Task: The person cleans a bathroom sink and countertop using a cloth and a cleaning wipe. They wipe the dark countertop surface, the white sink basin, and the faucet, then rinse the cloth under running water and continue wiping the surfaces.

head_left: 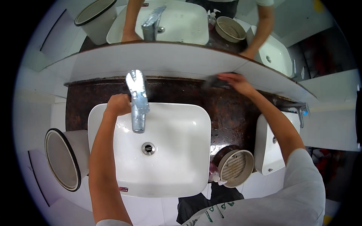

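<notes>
My right hand (238,83) is stretched over the back of the dark brown stone countertop (177,90), close to the wall. Under its fingers is a dark grey cloth (215,82), smeared by motion, pressed on the counter. My left hand (119,104) is at the back left rim of the white washbasin (169,165), right beside the chrome faucet (138,101). Its fingers go behind the faucet and are hidden, so their grip does not show. The basin holds no water, and its round drain (148,148) is uncovered.
A mirror (181,22) runs along the back wall. Left of the basin stands a pale bin (77,150) with a black rim. To the right are a pump bottle (213,172), a round beige slotted basket (247,165) and a second white basin (264,150) with its faucet (302,111).
</notes>
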Available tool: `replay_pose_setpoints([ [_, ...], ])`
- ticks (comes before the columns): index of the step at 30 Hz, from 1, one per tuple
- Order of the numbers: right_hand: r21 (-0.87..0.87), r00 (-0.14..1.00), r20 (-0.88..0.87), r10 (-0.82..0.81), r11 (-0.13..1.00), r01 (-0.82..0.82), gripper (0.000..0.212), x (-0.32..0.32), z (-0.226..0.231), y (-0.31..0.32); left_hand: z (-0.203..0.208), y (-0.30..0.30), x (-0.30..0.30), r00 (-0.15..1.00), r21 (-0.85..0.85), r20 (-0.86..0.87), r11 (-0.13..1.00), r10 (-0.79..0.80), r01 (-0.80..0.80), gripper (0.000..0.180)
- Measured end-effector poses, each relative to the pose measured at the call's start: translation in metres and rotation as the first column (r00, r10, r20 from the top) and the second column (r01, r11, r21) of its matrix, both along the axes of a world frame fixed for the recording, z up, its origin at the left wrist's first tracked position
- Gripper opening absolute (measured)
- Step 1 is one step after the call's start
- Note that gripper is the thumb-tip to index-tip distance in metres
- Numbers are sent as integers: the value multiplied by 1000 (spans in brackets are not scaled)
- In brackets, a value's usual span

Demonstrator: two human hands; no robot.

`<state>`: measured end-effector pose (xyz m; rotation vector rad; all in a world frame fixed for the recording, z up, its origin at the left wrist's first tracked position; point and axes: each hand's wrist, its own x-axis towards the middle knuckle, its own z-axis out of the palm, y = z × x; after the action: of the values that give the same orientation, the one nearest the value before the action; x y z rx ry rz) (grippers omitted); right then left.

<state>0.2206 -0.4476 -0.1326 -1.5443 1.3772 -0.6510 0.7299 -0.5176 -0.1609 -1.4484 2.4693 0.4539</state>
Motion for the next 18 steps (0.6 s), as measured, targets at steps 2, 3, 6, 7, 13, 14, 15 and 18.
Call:
replay_pose_setpoints([
  [2,40,997,45,-70,997,69,27,-29,10,13,9,-5,-23,1000,45,3,999,11,-11,28],
  [3,21,997,67,-26,999,25,26,-16,6,7,14,-3,-28,1000,69,19,997,12,-14,28],
  [6,-113,980,149,134,987,-118,28,79,-21,-35,1,-7,-12,999,67,35,998,18,-20,39],
  [7,-164,980,99,173,974,-156,29,108,-33,-52,-3,-11,-17,999,70,53,997,7,-11,45],
  [13,-106,964,-29,265,958,-266,41,104,-40,-47,-5,-9,-3,999,78,-34,997,-12,14,50],
  [14,-17,977,-18,213,977,-213,43,66,-39,-28,-5,-4,1,1000,109,-3,994,15,-15,50],
  [15,31,986,-35,161,987,-160,40,9,-43,-9,-2,-5,-4,1000,80,14,997,-15,14,50],
  [18,117,989,-110,-98,987,110,33,-85,-34,30,-7,-7,-10,994,21,60,996,-91,89,48],
])
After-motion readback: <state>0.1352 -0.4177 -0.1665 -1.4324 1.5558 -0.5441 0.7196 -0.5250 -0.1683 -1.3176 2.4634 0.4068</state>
